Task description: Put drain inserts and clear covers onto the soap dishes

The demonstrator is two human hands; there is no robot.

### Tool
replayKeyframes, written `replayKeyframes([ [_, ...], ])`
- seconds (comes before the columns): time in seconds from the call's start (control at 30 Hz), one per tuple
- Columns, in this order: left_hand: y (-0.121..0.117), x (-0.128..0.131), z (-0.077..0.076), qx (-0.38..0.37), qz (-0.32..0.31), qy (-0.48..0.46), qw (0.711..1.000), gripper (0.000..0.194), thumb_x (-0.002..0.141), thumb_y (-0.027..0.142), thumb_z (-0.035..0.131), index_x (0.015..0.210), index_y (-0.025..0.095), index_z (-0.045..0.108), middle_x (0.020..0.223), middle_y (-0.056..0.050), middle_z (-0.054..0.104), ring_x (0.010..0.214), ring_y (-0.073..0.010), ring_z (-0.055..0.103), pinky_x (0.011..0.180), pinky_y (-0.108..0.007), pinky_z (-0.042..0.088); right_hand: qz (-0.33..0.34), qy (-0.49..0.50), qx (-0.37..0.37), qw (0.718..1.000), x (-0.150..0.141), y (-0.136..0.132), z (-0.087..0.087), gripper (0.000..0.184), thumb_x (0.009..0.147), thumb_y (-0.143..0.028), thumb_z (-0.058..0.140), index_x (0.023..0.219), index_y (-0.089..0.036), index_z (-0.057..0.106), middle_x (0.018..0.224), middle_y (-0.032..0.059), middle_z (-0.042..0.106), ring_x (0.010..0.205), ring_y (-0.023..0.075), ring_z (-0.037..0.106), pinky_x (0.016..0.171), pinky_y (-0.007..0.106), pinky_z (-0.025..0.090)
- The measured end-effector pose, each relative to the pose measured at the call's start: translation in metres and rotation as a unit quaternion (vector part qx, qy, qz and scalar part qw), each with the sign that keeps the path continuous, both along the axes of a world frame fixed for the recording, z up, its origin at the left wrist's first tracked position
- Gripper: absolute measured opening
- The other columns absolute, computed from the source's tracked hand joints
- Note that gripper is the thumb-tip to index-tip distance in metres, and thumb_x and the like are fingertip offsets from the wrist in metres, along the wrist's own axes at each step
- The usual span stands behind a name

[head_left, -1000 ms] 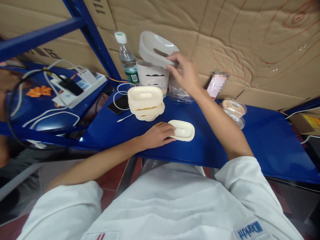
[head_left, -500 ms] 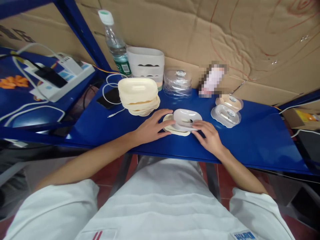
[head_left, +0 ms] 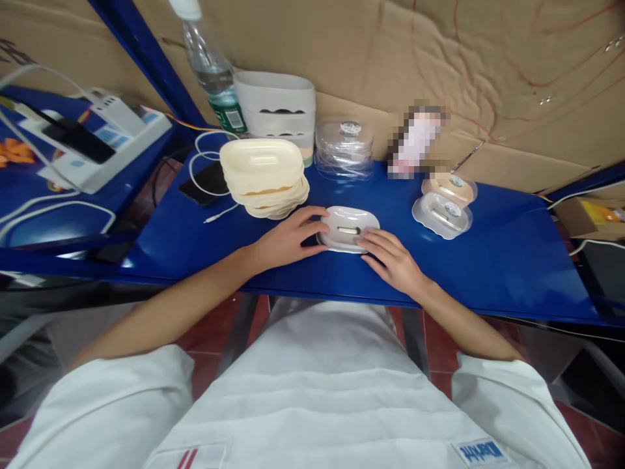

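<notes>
A white oval soap-dish insert (head_left: 347, 228) with a slot in its middle sits on top of a cream tray, which it almost fully hides, on the blue shelf (head_left: 512, 273). My left hand (head_left: 288, 238) grips its left end with thumb and fingers. My right hand (head_left: 390, 259) presses its right front edge with the fingertips. Behind it are a stack of cream trays (head_left: 263, 177), a stack of white inserts (head_left: 276, 107) and a stack of clear lids (head_left: 344, 146).
Two finished dishes under clear lids (head_left: 444, 205) lie at the right. A water bottle (head_left: 209, 65), a phone with a white cable (head_left: 205, 182) and a power strip (head_left: 97, 140) are at the left. Cardboard lines the back; a blue post (head_left: 146, 62) rises at the left.
My right hand brought a white insert down from the back stack and set it on the cream tray held by my left hand; it now sits seated flat over the tray.
</notes>
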State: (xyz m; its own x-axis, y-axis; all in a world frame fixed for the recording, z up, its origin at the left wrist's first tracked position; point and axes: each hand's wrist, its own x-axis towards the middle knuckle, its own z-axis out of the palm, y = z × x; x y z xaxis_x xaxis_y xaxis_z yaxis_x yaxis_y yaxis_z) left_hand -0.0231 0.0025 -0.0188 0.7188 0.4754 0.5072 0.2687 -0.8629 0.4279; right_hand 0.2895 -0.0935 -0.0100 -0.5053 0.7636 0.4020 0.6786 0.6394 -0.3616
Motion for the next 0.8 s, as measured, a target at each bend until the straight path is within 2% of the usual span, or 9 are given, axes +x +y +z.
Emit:
replayKeyframes([
  [0.2,0.004,-0.001,-0.001,-0.019,0.000,0.029,0.999,0.020,0.101,0.032,0.073,0.117,0.021,0.068,0.144,-0.015,0.062,0.136,-0.0296,0.061,0.119,-0.050,0.051,0.012,-0.014,-0.029,0.999,0.001,0.000,-0.001,0.040,0.112,-0.033,0.054,0.151,-0.034,0.066,0.148,0.0042,0.072,0.145,0.0272,0.062,0.125,0.054,0.052],
  [0.3,0.004,0.000,-0.003,-0.011,0.000,0.029,1.000,0.019,0.101,0.031,0.072,0.117,0.021,0.068,0.144,-0.015,0.062,0.137,-0.0298,0.060,0.119,-0.049,0.052,0.001,-0.024,-0.031,0.999,0.003,0.005,0.010,0.039,0.111,-0.040,0.056,0.149,-0.035,0.067,0.149,0.0043,0.071,0.145,0.0297,0.062,0.126,0.058,0.049],
  [0.37,0.004,0.001,-0.004,-0.011,-0.005,0.026,1.000,0.019,0.101,0.030,0.072,0.117,0.021,0.068,0.143,-0.014,0.062,0.137,-0.0298,0.060,0.119,-0.049,0.052,-0.018,-0.007,-0.007,1.000,0.003,0.019,0.023,0.042,0.112,-0.043,0.055,0.152,-0.034,0.064,0.152,0.0057,0.069,0.147,0.0313,0.060,0.127,0.060,0.047],
  [0.47,0.003,0.001,-0.003,-0.007,-0.012,0.020,1.000,0.020,0.100,0.029,0.073,0.118,0.020,0.069,0.142,-0.016,0.062,0.137,-0.0309,0.060,0.119,-0.051,0.052,-0.052,0.029,0.054,0.997,0.000,0.060,0.046,0.047,0.112,-0.047,0.051,0.156,-0.031,0.060,0.158,0.0082,0.063,0.152,0.0328,0.054,0.129,0.061,0.043],
  [0.57,0.002,0.002,-0.002,0.016,-0.015,0.018,1.000,0.019,0.101,0.029,0.073,0.117,0.019,0.070,0.140,-0.017,0.063,0.135,-0.0316,0.061,0.117,-0.051,0.054,-0.074,0.015,0.089,0.993,-0.006,0.123,0.061,0.054,0.111,-0.054,0.052,0.158,-0.031,0.056,0.167,0.0100,0.053,0.157,0.0356,0.048,0.132,0.064,0.037],
  [0.7,0.001,0.002,0.000,0.034,-0.017,0.023,0.999,0.018,0.101,0.028,0.074,0.117,0.020,0.069,0.138,-0.016,0.063,0.132,-0.0301,0.063,0.113,-0.047,0.057,-0.103,-0.023,0.082,0.991,-0.013,0.200,0.063,0.072,0.104,-0.066,0.060,0.164,-0.026,0.050,0.176,0.0143,0.039,0.163,0.0414,0.036,0.131,0.067,0.035],
  [0.8,0.001,0.001,0.001,0.036,-0.014,0.030,0.999,0.019,0.099,0.027,0.075,0.116,0.020,0.070,0.138,-0.015,0.064,0.133,-0.0297,0.063,0.113,-0.046,0.058,-0.124,-0.034,0.049,0.990,-0.017,0.229,0.058,0.082,0.101,-0.069,0.063,0.168,-0.026,0.044,0.178,0.0150,0.034,0.163,0.0435,0.036,0.127,0.067,0.040],
])
